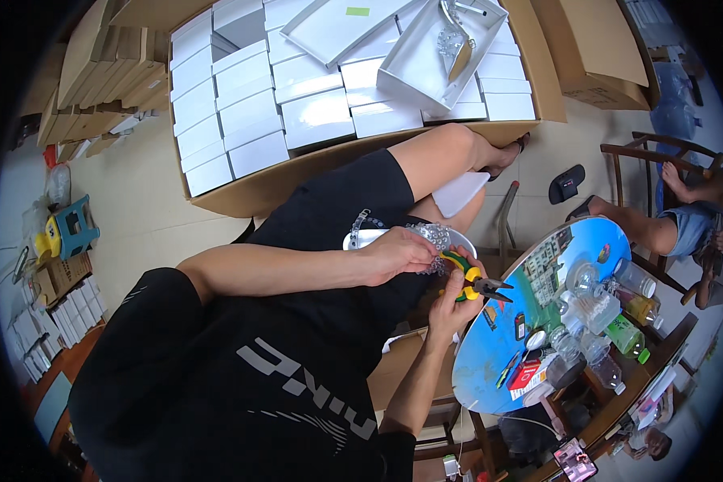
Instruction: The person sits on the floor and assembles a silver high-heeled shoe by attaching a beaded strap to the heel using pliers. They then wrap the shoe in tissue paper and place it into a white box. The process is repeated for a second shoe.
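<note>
My left hand [402, 255] is closed, fingertips pinched together, at a glittering clear beaded strap piece [432, 234] over my lap. A looser strap end with a buckle-like tip [365, 219] rises to the left of it. My right hand [451, 305] grips pliers [467, 277] with green and yellow handles. Their dark jaws [494, 289] point right, away from the strap piece, and look slightly parted. Beneath the hands, a white dish-like container [462, 241] sits on my lap, mostly covered by them.
In front stands a large carton [289, 181] of white boxes [313, 116]. An open white box [414, 84] on top holds a clear-strapped, heeled sandal [456, 50]. The round table [478, 377] at right carries several bottles [622, 333]. Another person [683, 229] sits beyond; a black slipper [567, 184] lies on the floor.
</note>
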Motion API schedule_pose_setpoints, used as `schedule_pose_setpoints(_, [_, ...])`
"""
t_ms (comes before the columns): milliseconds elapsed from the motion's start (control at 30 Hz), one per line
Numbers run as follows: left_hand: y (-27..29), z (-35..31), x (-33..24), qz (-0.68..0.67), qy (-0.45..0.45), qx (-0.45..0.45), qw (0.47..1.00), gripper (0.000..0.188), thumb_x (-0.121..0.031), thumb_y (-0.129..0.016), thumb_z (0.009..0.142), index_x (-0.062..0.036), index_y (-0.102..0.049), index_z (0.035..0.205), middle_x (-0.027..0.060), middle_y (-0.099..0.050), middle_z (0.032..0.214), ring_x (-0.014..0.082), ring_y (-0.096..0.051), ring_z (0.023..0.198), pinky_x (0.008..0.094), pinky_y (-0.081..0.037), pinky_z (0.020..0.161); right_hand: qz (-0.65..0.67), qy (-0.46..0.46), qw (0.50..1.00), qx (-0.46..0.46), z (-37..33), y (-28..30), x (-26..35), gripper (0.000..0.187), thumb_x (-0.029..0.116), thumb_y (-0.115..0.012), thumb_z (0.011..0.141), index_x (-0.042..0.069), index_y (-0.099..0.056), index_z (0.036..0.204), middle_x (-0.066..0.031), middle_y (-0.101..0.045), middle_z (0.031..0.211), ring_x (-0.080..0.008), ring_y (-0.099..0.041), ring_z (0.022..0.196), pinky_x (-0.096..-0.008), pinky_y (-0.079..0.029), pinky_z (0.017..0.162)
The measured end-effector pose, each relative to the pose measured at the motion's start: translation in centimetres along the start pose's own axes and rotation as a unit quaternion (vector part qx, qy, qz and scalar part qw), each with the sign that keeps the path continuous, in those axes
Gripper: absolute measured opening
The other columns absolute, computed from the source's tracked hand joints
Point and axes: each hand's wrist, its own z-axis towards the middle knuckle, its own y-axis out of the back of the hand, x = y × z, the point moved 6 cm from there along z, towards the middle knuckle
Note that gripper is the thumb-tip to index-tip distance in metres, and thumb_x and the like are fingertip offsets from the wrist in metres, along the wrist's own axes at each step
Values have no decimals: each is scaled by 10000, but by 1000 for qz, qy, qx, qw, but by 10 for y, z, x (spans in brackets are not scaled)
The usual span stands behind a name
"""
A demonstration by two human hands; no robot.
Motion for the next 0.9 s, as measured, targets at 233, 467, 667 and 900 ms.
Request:
schedule_pose_setpoints(233, [-1,-1,-1,-8,1,3,1000,149,23,-644,861,62,-661,1004,99,-660,966,150,-655,920,260,-549,854,-15,7,1000,-10,0,-2,3,283,107,-523,1019,-71,-492,1236,-213,-623,1210,-300,-640,1106,-407,-514,972])
schedule_pose_setpoints(467, [-3,0,0,-7,-4,3,1000,130,27,-641,861,58,-666,985,87,-652,944,138,-643,893,248,-540,822,5,-1,1000,-20,-1,-2,5,275,103,-502,1028,-74,-485,1238,-219,-620,1218,-304,-643,1104,-410,-520,971])
schedule_pose_setpoints(667, [-4,-2,-1,-8,-3,5,1000,120,61,-625,838,42,-666,949,80,-642,924,127,-633,866,242,-535,791,1,0,1000,-25,-2,-3,4,289,109,-499,1029,-80,-480,1247,-224,-620,1214,-309,-646,1095,-416,-533,957])
schedule_pose_setpoints(900, [-5,-3,0,-12,-7,-4,1000,148,97,-606,808,37,-660,931,67,-630,896,122,-624,833,231,-529,757,-18,14,999,-33,-4,-2,2,295,103,-498,1027,-94,-478,1246,-227,-627,1198,-303,-648,1079,-412,-536,949])
